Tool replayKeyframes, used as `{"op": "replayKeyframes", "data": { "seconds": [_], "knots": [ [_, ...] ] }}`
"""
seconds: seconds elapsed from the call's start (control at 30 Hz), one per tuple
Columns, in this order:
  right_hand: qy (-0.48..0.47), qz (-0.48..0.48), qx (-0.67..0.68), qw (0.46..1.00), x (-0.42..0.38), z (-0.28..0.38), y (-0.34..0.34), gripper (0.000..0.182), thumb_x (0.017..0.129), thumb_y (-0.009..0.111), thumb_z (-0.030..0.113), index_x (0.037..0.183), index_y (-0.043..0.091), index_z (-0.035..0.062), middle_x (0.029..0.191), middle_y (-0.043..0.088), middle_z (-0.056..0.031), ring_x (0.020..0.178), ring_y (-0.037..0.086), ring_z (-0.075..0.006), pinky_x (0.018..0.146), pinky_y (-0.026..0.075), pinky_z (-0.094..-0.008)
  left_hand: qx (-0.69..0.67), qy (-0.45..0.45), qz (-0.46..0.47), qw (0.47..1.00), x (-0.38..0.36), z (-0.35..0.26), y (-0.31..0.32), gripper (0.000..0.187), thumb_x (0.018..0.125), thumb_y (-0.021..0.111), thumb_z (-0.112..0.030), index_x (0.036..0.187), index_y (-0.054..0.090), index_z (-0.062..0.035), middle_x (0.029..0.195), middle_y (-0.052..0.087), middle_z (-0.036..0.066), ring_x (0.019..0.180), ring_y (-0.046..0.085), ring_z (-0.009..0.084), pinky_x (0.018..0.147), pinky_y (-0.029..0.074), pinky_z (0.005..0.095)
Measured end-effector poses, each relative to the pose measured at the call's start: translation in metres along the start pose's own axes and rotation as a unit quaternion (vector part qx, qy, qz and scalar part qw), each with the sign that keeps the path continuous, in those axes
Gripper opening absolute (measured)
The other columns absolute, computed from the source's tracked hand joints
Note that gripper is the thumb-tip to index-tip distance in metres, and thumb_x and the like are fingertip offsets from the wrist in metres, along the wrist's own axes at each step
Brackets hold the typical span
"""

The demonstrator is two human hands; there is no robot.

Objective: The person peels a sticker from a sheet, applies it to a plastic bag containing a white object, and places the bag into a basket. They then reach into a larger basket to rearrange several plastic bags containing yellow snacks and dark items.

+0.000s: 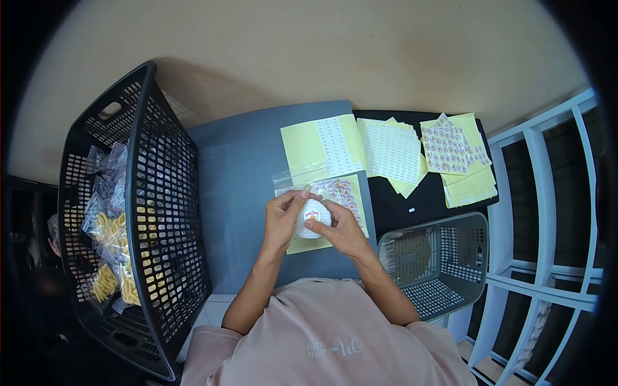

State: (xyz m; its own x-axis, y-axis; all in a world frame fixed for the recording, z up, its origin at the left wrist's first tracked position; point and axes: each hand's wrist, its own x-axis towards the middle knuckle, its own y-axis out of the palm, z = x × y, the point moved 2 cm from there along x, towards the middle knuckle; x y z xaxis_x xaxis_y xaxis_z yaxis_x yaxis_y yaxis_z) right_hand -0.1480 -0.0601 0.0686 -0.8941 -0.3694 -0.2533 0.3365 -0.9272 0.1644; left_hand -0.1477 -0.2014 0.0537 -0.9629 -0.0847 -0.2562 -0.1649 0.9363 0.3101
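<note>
A clear plastic bag [317, 212] with something white and rounded in it is held between both hands over the grey table [238, 193]. On its front sits a small round sticker [311, 216] with orange and red print. My left hand [281, 217] pinches the bag at its upper left side. My right hand [342, 227] grips the right side, its thumb lying by the sticker. Just behind the hands lies a yellow backing sheet with round printed stickers [347, 196], partly covered. Above it is another yellow sheet with a strip of small white labels [333, 145].
At the left stands a tall dark crate [170, 212] holding several clear bags of yellow pieces [112, 225]. More label sheets [393, 151] and sticker sheets [450, 148] lie on a black surface at the right. Below them is a grey slotted basket [450, 257], beside a white rack [544, 174].
</note>
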Motion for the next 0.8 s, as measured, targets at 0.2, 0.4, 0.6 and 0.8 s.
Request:
{"op": "replayKeyframes", "data": {
  "seconds": [0.2, 0.4, 0.6, 0.8],
  "knots": [
    [0.002, 0.088, -0.051, 0.995, 0.009, -0.007, -0.018, 0.028, 0.082, 0.072, 0.01, 0.105, 0.065, -0.0045, 0.089, 0.067, -0.0083, 0.075, 0.062, -0.0098, 0.065, 0.048, -0.0248, -0.027, 0.027, -0.049, 0.998, 0.007, 0.029, -0.017, 0.024, 0.095, 0.06, -0.017, 0.094, 0.069, 0.0045, 0.085, 0.069, 0.008, 0.075, 0.061, 0.0093, 0.068, 0.048, 0.0238],
    [-0.049, -0.221, -0.209, 0.951, 0.068, -0.032, -0.117, 0.02, 0.075, 0.075, 0.007, 0.093, 0.07, -0.0012, 0.086, 0.069, -0.0116, 0.069, 0.065, -0.0157, 0.062, 0.05, -0.0286, -0.078, -0.027, -0.046, 0.996, 0.014, 0.024, -0.033, 0.025, 0.097, 0.057, -0.02, 0.095, 0.066, 0.0029, 0.087, 0.068, 0.008, 0.078, 0.063, 0.0113, 0.071, 0.05, 0.0253],
    [-0.156, -0.343, -0.465, 0.801, 0.09, -0.049, -0.128, 0.022, 0.073, 0.078, 0.009, 0.089, 0.069, -0.0036, 0.077, 0.068, -0.0125, 0.061, 0.064, -0.0212, 0.059, 0.05, -0.0314, -0.133, -0.056, -0.091, 0.985, 0.01, 0.039, -0.033, 0.027, 0.098, 0.054, -0.023, 0.1, 0.064, 0.0019, 0.093, 0.068, 0.01, 0.082, 0.064, 0.0117, 0.073, 0.052, 0.0257],
    [-0.079, -0.365, -0.359, 0.855, 0.089, -0.047, -0.126, 0.021, 0.076, 0.075, 0.012, 0.089, 0.069, -0.0034, 0.08, 0.069, -0.0172, 0.069, 0.068, -0.0275, 0.067, 0.052, -0.0366, -0.099, -0.076, -0.069, 0.99, 0.007, 0.026, -0.038, 0.028, 0.099, 0.051, -0.024, 0.103, 0.063, 0.0018, 0.092, 0.067, 0.009, 0.082, 0.065, 0.0129, 0.072, 0.054, 0.0266]
  ]
}}
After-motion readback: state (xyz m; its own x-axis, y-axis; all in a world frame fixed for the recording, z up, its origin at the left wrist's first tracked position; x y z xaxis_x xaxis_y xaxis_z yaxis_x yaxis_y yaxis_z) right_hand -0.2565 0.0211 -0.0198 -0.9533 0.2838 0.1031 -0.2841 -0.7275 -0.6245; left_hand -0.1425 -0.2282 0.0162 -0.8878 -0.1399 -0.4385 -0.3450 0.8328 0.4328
